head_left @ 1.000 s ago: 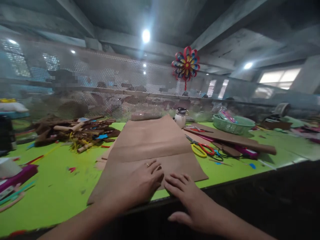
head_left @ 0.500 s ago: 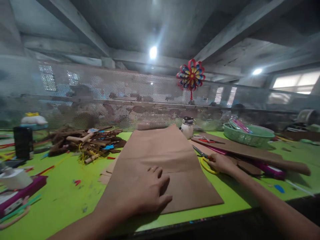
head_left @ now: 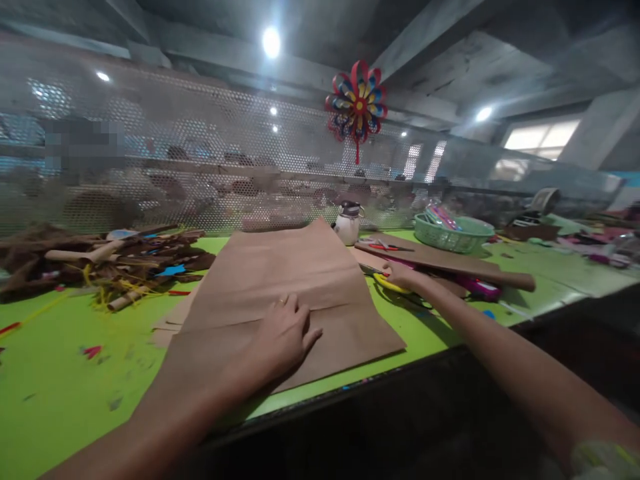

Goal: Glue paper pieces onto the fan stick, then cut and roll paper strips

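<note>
Tabletop [head_left: 75, 373]: green, littered with craft scraps toward the far left corner.
Brown paper [head_left: 280, 280]: flat, folded across, reaching from near edge toward far edge at centre; position unchanged.
Left hand [head_left: 280, 337]: pressed flat on the fold, fingers spread, nothing gripped; same place as a second ago.
Right hand [head_left: 403, 275]: gone from the paper's near edge, now out to the right, fingers closing on the scissors.
Scissors [head_left: 387, 283]: yellow-handled, just beside the paper's right edge; grip not fully visible, lift not confirmed.
Meaning: creasing apparently finished, cutting likely next.
</note>
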Tool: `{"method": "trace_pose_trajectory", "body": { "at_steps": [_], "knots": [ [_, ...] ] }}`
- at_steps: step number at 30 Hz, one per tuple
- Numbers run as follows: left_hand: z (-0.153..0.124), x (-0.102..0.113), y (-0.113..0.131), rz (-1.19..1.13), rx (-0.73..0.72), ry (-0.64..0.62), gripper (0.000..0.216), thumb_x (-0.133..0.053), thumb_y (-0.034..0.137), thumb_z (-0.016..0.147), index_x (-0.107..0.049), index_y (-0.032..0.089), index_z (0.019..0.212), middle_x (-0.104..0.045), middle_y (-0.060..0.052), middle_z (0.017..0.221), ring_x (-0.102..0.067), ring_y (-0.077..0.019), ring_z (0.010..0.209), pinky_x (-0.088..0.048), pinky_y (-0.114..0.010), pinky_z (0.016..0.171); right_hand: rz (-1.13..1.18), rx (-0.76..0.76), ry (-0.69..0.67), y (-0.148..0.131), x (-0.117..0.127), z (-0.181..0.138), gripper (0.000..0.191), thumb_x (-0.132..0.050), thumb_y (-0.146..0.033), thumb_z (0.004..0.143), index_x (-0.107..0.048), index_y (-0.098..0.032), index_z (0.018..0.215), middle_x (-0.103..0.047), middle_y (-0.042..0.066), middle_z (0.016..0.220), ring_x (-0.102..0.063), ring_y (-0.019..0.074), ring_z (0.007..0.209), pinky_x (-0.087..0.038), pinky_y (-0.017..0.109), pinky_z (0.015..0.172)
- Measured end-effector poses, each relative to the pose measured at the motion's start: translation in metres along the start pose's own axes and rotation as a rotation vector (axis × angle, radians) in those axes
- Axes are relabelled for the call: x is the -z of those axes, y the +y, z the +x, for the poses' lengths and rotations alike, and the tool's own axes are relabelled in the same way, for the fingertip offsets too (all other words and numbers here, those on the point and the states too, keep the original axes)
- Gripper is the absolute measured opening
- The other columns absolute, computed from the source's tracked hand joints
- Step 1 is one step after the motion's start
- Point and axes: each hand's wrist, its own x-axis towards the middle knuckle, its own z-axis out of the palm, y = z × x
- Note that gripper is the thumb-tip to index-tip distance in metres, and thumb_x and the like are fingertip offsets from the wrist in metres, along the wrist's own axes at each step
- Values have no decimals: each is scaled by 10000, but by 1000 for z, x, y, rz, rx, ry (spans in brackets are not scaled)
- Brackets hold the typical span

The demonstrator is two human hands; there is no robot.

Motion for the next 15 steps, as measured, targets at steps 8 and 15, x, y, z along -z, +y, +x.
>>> {"method": "trace_pose_trajectory", "body": {
  "at_steps": [8,15],
  "knots": [
    [-2,2,1,-4,-15,23,289,-413,412,881,-564,171,934,-500,-91,941,-453,-241,880,-395,-387,777,-49,31,117,10,8,-6,367,-685,-379,658,-672,-172,961,-687,85,886,-611,200,778,-391,233,630],
    [-1,2,1,-15,-28,35,235,-404,314,889,-568,191,1004,-515,-89,929,-474,-242,869,-412,-403,766,-55,50,217,10,51,29,267,-634,-411,719,-710,-172,810,-670,15,701,-596,176,709,-383,220,564]
  ]
}}
